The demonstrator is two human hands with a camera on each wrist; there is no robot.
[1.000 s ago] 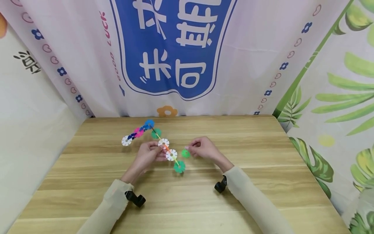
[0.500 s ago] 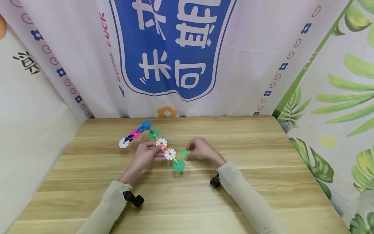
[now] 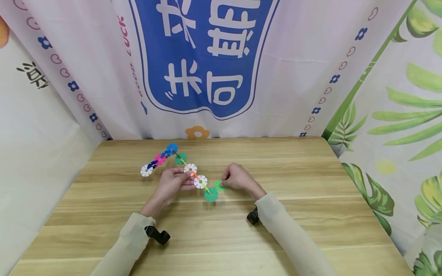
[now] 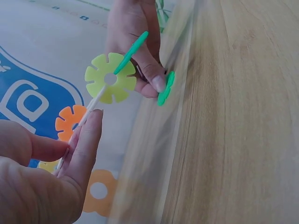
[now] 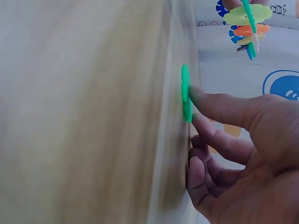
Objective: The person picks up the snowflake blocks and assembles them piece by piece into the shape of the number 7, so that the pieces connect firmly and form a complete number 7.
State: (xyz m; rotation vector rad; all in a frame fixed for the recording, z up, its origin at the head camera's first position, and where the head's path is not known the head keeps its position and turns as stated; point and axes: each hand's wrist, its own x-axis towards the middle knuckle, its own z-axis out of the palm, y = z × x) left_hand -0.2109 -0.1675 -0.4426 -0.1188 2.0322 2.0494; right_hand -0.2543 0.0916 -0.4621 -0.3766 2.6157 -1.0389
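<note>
My left hand [image 3: 172, 184] pinches a zigzag chain of interlocking notched plastic discs, thumb against a white disc [image 3: 190, 169]. Another white disc [image 3: 200, 182] follows, then a teal-green disc [image 3: 211, 194] at the near end. In the left wrist view, that green end disc [image 4: 132, 51] is slotted into a yellow-green disc [image 4: 100, 84], with an orange disc [image 4: 69, 122] further along. A bright green loose disc [image 3: 220, 186] is pinched at its edge by my right hand [image 3: 239, 177], just right of the chain's end. The right wrist view shows this disc [image 5: 186, 93] edge-on at the fingertips.
The chain's far arm runs back-left through a blue disc [image 3: 172, 148] and a pink disc [image 3: 160, 159] to a white disc [image 3: 146, 170]. Below lies a wood-grain table [image 3: 293, 172]. A printed curtain [image 3: 290, 76] hangs along its back edge.
My right hand has turned the green disc between its fingers and brought it slightly lower, nearer the chain's end. My left hand and the chain have shifted slightly left.
</note>
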